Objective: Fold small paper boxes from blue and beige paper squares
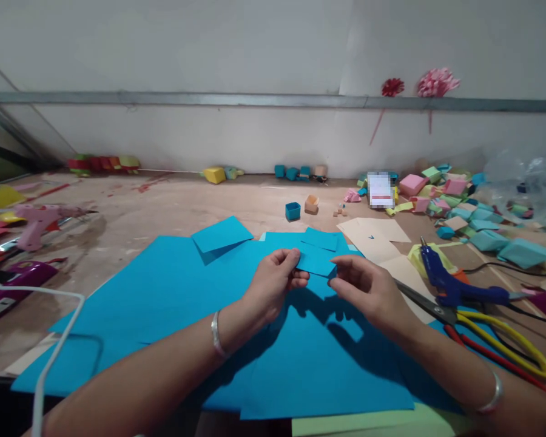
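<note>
My left hand (pixel 277 276) pinches the left edge of a small blue piece of paper (pixel 317 263), with the thumb on top. At the paper's right corner is my right hand (pixel 368 288), its thumb and forefinger closed around that corner. The piece is held a little above large blue paper sheets (pixel 209 291), where the shadows of both hands fall. Just beyond it lies another small blue paper piece (pixel 321 239). To the left, a folded blue paper piece (pixel 222 235) rests on the sheets.
Scissors (pixel 446 314) and a blue glue gun (pixel 455 285) lie at right, near many folded paper boxes (pixel 486 240). A pink glue gun (pixel 39 224) is at left, with a white cable (pixel 57 358) in front. Small blue (pixel 293 211) and peach boxes (pixel 312 204) stand ahead.
</note>
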The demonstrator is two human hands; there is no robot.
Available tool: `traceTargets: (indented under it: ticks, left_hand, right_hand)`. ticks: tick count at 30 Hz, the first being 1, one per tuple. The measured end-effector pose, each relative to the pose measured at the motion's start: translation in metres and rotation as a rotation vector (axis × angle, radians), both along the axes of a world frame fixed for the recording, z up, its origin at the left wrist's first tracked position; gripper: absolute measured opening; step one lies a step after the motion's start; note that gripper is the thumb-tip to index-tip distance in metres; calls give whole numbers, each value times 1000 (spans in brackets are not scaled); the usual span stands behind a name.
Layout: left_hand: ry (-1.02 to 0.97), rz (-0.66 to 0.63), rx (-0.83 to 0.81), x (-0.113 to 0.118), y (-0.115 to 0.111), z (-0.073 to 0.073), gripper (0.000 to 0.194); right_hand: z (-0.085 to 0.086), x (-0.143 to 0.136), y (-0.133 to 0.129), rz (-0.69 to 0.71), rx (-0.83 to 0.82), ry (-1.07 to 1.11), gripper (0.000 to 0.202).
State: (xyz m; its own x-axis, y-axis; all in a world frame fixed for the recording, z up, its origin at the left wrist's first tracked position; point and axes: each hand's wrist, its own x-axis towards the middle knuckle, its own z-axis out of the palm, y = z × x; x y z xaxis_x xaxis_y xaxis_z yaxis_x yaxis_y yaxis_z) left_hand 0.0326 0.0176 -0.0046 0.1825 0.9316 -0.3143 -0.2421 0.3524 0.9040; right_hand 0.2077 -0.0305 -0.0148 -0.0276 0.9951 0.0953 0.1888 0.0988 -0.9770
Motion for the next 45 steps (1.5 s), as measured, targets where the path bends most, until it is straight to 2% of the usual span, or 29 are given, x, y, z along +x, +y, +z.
traceTargets:
  ticks: [3, 5, 8, 11, 16, 19, 25, 30, 34, 37, 42, 45]
  left_hand:
    - [13, -48, 3, 1, -4, 0, 17]
    - [31, -89, 22, 0, -6, -1, 18]
    - [62, -162, 56, -2, -5, -3, 30]
    - [93, -319, 72, -6, 0, -3, 36]
    - [138, -567, 166, -11, 4, -2, 39]
    - [179, -673, 133, -12, 3, -2, 40]
    - [179, -664, 85, -12, 4, 0, 38]
    - [187, -619, 68, -10, 3, 1, 34]
    - [205, -580, 63, -9, 0, 1, 28]
    - [191, -607, 43, -9, 0, 1, 31]
    - [137, -636, -5, -10, 0, 3, 36]
    - [154, -625, 30, -9, -2, 5, 33]
  right_hand:
    - [-2, -1, 2, -70, 0, -7, 31]
    - [0, 0, 4, -70, -20, 11, 28]
    - [3, 3, 6, -40, -16, 17, 18]
    - [6, 6, 5, -9, -12, 6, 12]
    - [7, 8, 2, 15, -42, -46, 14]
    - [6, 7, 2, 17, -53, -33, 15]
    - [4, 7, 5, 70, -133, 93, 20]
    - [6, 10, 6, 117, -177, 186, 38]
    - [8, 10, 6, 87, -116, -11, 40]
    - [7, 9, 5, 33, -112, -120, 39]
    - [10, 8, 2, -22, -117, -123, 38]
    - [12, 11, 4, 13, -112, -101, 36]
